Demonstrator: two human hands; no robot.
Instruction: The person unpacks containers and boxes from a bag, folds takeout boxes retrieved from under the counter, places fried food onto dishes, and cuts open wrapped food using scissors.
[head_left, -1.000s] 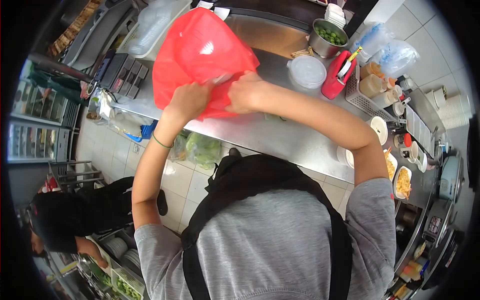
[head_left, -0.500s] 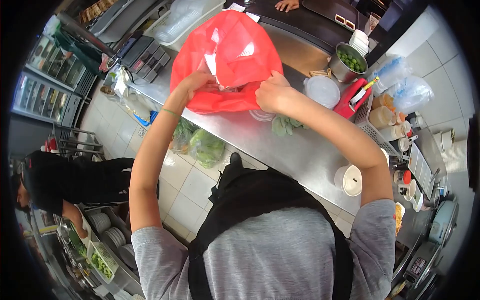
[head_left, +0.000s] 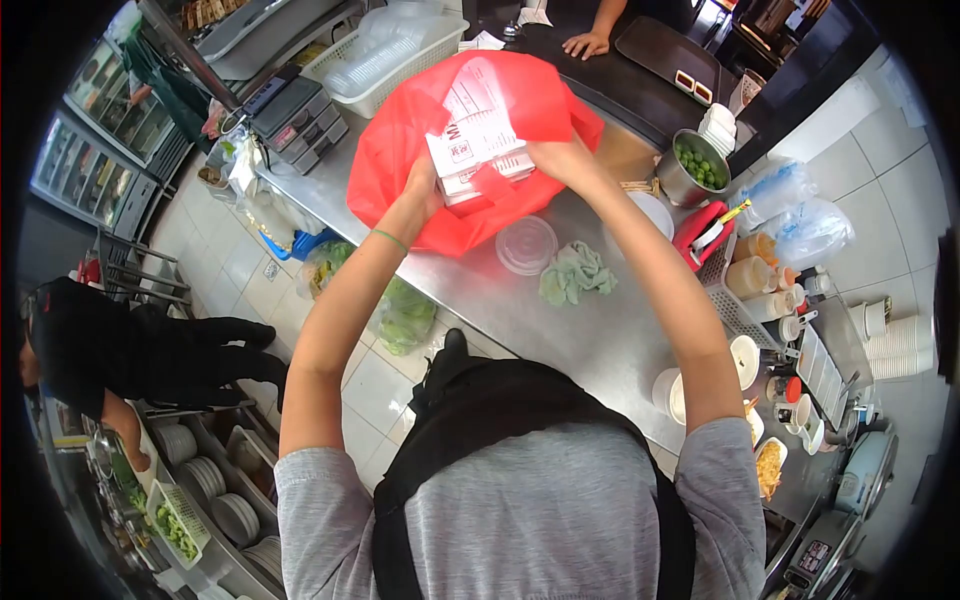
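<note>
A red plastic bag (head_left: 385, 130) lies on the steel counter with its mouth spread open toward me. Inside show white printed boxes (head_left: 460, 152) and a white slip of paper (head_left: 478, 92) with printed lines. My left hand (head_left: 426, 185) is at the left side of the mouth, beside the boxes. Across from it, my right hand (head_left: 556, 158) reaches into the right side of the mouth. Red plastic and the boxes hide most fingers of both hands. Just below the bag are a clear round lid (head_left: 527, 246) and a crumpled pale green cloth (head_left: 577, 274).
On the right stand a pot of green limes (head_left: 700, 165), a red-handled tool (head_left: 708, 232) and a basket of sauce tubs (head_left: 745, 305). A white basket of plastic containers (head_left: 385, 75) is at the back. A co-worker (head_left: 110, 350) bends at the left; another person's hand (head_left: 587, 45) rests beyond the counter.
Both hands have moved from the bag's near edge into its mouth. The opening is wider, exposing the printed boxes and paper. The view has shifted, and the lid and cloth show more fully.
</note>
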